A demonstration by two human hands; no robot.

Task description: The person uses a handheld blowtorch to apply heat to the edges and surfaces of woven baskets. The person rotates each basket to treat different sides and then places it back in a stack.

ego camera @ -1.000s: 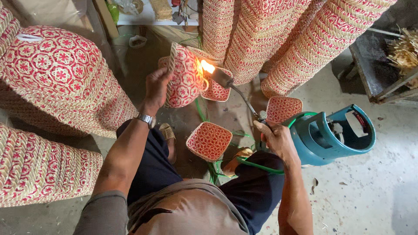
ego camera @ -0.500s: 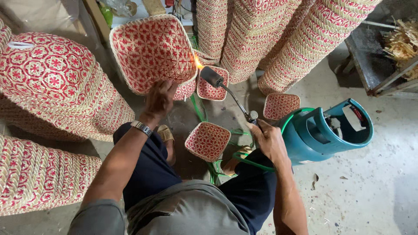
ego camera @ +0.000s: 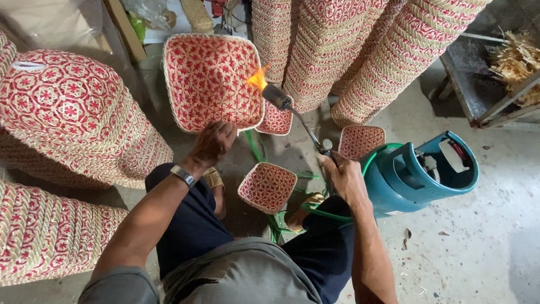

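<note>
Woven red basket (ego camera: pixel 211 81) clamped in left hand (ego camera: pixel 214 143) grip; right hand (ego camera: pixel 344 179) grips flaming torch (ego camera: pixel 292 112).

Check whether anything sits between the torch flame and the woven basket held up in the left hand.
Nothing visible does. The flame at the torch tip in the right hand meets the basket rim directly; the left hand grips its lower edge, apart from the flame.

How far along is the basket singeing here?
Hard to tell what is finished: tall stacks of woven baskets stand behind. In hand: the left hand tilts a red woven basket while the right hand aims a lit gas torch at its edge. Three small baskets lie on the floor nearby, possibly waiting.
</note>
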